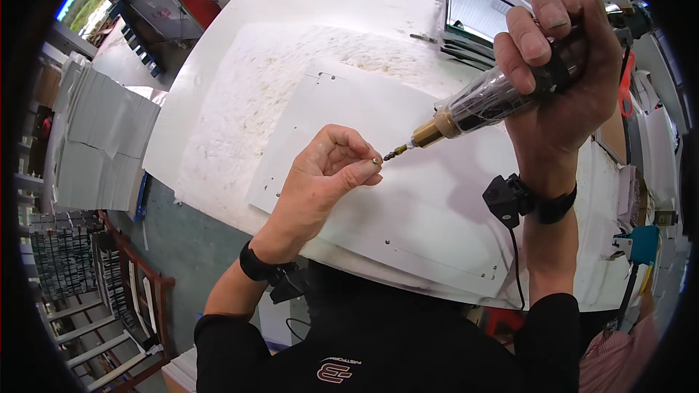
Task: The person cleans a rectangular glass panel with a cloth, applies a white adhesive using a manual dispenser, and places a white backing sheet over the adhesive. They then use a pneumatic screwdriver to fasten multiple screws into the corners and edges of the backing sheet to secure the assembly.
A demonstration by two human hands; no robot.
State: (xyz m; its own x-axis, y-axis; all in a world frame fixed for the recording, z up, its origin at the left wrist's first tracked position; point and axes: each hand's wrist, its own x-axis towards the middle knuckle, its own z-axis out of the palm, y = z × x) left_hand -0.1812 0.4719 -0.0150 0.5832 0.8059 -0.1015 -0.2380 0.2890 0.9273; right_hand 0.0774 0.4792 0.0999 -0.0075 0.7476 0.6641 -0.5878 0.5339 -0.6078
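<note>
My right hand (564, 80) is wrapped around a power screwdriver (480, 102) with a clear, dark-banded body and a brass-coloured nose. Its thin bit (395, 153) points down and left. At the bit's tip, my left hand (328, 175) pinches a tiny brass-coloured screw (376, 161) between thumb and fingers. Whether bit and screw touch is too small to tell. Beneath both hands lies a flat white panel (349, 102) with small dark holes or fittings near its edges and corners.
The panel rests on a white worktable (218, 102) with a worn, speckled surface. Dark-framed panels (473, 14) are piled at the back right. Stacked white sheets (105, 124) stand to the left, above a reddish metal rack (138, 269). A teal-headed tool (644, 245) is at the right.
</note>
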